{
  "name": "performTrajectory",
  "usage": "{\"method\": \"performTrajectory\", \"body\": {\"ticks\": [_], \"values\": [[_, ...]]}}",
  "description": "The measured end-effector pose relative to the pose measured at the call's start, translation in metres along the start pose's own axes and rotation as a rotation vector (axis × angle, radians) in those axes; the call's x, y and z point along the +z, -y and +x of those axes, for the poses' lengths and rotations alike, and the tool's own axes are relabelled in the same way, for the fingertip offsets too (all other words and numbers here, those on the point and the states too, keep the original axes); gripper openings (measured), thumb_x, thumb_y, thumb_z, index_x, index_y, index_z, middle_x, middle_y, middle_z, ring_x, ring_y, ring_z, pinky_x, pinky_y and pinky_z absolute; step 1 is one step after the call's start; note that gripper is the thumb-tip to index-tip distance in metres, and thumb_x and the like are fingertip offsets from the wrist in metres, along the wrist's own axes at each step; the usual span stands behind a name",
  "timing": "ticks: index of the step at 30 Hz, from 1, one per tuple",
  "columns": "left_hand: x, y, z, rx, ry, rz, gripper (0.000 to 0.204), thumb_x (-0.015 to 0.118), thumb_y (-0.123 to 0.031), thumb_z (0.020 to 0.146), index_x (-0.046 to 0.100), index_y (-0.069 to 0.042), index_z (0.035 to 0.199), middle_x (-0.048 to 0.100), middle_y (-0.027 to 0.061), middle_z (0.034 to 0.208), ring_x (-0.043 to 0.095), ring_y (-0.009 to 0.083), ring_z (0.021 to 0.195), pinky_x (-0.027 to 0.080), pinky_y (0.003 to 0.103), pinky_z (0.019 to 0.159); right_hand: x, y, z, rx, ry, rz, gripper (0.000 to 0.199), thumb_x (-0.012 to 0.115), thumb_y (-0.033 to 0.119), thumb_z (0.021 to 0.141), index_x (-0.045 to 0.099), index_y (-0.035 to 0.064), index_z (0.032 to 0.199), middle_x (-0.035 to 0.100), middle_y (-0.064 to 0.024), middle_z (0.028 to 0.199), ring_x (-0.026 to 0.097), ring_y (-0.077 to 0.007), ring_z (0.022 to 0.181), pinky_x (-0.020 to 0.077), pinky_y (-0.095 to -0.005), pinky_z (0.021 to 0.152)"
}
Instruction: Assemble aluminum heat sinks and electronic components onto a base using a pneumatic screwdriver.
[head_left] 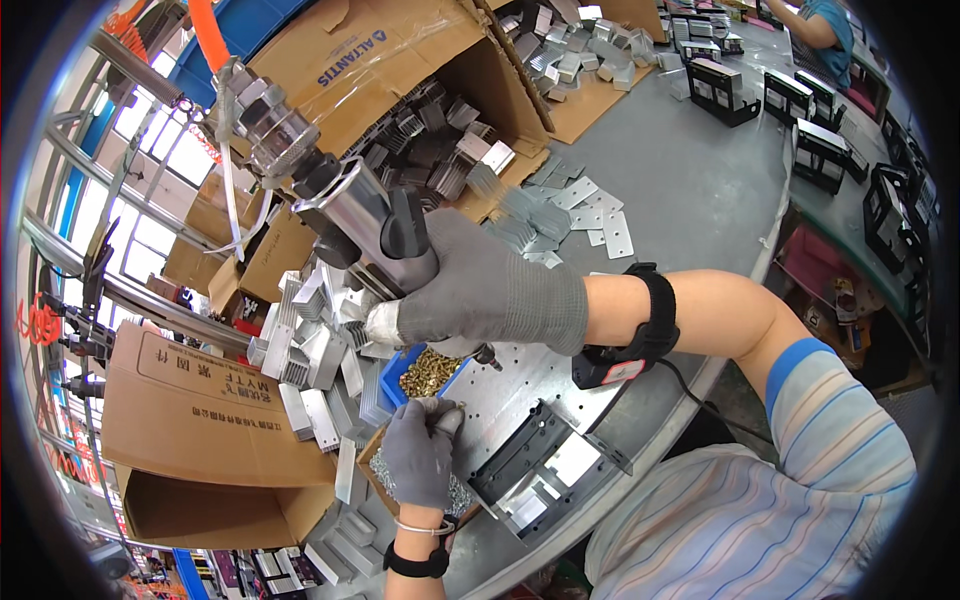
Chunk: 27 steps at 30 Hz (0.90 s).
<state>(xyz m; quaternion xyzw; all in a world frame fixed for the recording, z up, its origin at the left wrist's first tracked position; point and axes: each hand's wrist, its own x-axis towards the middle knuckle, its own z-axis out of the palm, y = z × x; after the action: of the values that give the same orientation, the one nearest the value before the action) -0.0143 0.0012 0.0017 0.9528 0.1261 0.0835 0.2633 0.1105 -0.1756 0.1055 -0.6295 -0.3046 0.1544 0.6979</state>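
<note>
My right hand (480, 280), in a grey glove, is wrapped round an air screwdriver (375, 225) with a metal body. Its bit (488, 357) points down over a perforated metal plate (520, 385). My left hand (418, 460), also gloved, has its fingertips pinched together at the near edge of a blue bin (398, 370) of brass-coloured screws (430, 373). Whatever is between those fingertips is too small to make out. Under the left hand sits a box of small silvery parts (460, 495), partly covered. A black frame (548, 470) with shiny metal pieces lies to the right of it.
Finned metal heat sinks (320, 350) are heaped left of the bin. An open cardboard box (200, 420) stands at left, and another box (370, 50) full of heat sinks at the back. Flat metal plates (605, 215) lie mid-table. Black frames (720, 90) and a person (825, 35) are far right.
</note>
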Motion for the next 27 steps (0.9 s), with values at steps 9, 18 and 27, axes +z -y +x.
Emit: {"method": "performTrajectory", "body": {"ticks": [9, 18, 27], "values": [[-0.005, 0.004, -0.012, 0.153, -0.103, 0.215, 0.015, 0.068, -0.012, 0.078, 0.061, -0.003, 0.088, 0.065, 0.0092, 0.080, 0.063, 0.0248, 0.073, 0.049, 0.033, 0.066, 0.002, 0.005, -0.005, 0.017, -0.015, 0.113, 0.042, 0.079, 0.022, 0.064, 0.056, 0.0025, 0.093, 0.060, -0.0035, 0.079, 0.056, -0.0107, 0.070, 0.0469, -0.0277, 0.063], [-0.023, -0.037, -0.070, -0.303, -0.039, -1.578, 0.025, 0.059, 0.003, 0.081, 0.048, -0.005, 0.103, 0.058, 0.0091, 0.094, 0.057, 0.0176, 0.082, 0.049, 0.029, 0.072, 0.034, 0.001, -0.022, -0.162, 0.099, 0.839, 0.022, 0.071, 0.008, 0.066, 0.061, 0.0049, 0.085, 0.060, -0.0051, 0.075, 0.058, -0.0144, 0.065, 0.0474, -0.0293, 0.061], [-0.019, -0.031, -0.082, -0.284, 0.008, -1.701, 0.038, 0.068, -0.002, 0.079, 0.050, 0.000, 0.112, 0.056, 0.0093, 0.099, 0.055, 0.0168, 0.085, 0.048, 0.024, 0.070, 0.053, -0.031, -0.007, -1.082, -0.307, -0.064, 0.030, 0.075, 0.005, 0.062, 0.063, 0.0148, 0.087, 0.059, -0.0071, 0.091, 0.055, -0.0270, 0.078, 0.0434, -0.0372, 0.069]]}}
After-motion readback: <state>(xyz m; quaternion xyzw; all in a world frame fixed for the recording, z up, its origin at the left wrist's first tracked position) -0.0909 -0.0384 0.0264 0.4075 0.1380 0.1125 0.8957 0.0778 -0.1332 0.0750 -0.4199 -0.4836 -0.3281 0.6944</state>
